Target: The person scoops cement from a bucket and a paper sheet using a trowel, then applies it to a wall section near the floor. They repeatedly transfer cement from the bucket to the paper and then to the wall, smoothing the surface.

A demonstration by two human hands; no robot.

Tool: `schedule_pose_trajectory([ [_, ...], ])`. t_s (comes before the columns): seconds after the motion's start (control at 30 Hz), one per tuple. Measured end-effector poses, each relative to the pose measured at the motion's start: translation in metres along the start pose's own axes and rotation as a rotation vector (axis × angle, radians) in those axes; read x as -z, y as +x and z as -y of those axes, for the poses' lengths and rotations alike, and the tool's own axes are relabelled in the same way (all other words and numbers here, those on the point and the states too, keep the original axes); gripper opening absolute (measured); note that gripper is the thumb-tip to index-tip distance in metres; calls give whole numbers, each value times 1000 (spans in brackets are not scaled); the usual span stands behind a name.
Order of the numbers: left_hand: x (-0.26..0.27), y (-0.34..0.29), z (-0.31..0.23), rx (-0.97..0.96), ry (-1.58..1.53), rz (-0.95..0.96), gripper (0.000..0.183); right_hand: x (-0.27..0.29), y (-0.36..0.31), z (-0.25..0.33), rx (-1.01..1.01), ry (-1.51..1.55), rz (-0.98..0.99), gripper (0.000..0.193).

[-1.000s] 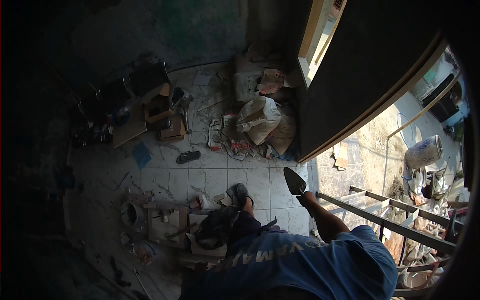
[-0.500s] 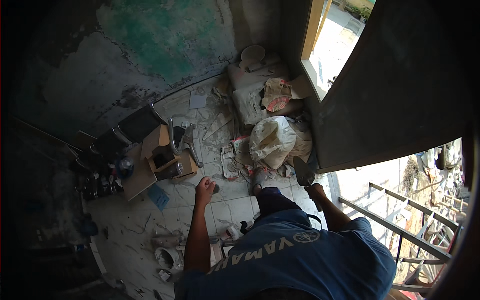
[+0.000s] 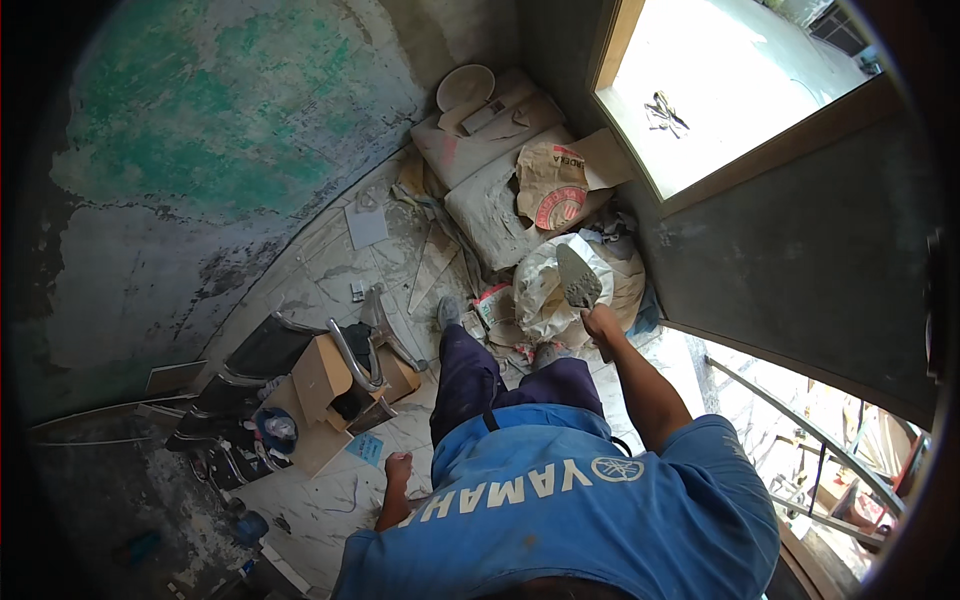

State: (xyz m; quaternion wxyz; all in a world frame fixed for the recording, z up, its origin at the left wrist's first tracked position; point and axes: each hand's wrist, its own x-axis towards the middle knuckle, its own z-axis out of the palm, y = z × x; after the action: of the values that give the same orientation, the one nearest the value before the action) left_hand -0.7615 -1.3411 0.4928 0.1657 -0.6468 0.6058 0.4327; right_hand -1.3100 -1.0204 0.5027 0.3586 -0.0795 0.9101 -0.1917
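My right hand [image 3: 602, 324] is closed round the handle of a pointed trowel [image 3: 577, 280]. Grey residue coats the trowel's blade, which shows in front of an open white sack [image 3: 533, 300]. My left hand [image 3: 398, 467] hangs low beside my body, its fingers curled into a loose fist with nothing visible in it. Behind the white sack lie a torn brown paper sack [image 3: 553, 187] and a full, dusty sack [image 3: 490, 215]. A round, pale basin [image 3: 466, 88] rests farther back in the corner.
A row of metal-armed chairs [image 3: 265, 358] stands at the left, with an open cardboard box [image 3: 322, 375] on it. Tile scraps and a white square piece [image 3: 366, 226] lie on the dusty floor. A window opening [image 3: 700, 110] and a metal frame [image 3: 800, 420] are at the right.
My right hand has raised the trowel forward and left, toward the open white sack. My left hand has drawn back toward my body. One foot has stepped forward, and the view has shifted.
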Motion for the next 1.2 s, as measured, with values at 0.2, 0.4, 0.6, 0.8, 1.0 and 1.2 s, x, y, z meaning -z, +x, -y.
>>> schedule_pose_trajectory([
  [0.2, 14, 204, -244, -442, 530, 172, 31, -57, 121, 40, -233, 52, -61, 44],
  [0.4, -123, 371, -540, -920, 707, 310, 33, -104, 189, 52, -472, 159, -324, 46],
  [0.6, -345, 407, -710, -1368, 710, 419, 56, -137, 215, 37, -639, 627, -466, 30],
  [0.8, -514, 408, -827, -1793, 501, 237, 91, -203, 169, 32, -675, 798, -378, 29],
  [1.0, -488, 389, -838, -1367, 673, 505, 31, -196, 130, 56, -746, 1025, -339, 25],
  [1.2, -301, 274, -847, -1823, 406, 164, 14, -148, 131, 31, -656, 695, -137, 28],
])
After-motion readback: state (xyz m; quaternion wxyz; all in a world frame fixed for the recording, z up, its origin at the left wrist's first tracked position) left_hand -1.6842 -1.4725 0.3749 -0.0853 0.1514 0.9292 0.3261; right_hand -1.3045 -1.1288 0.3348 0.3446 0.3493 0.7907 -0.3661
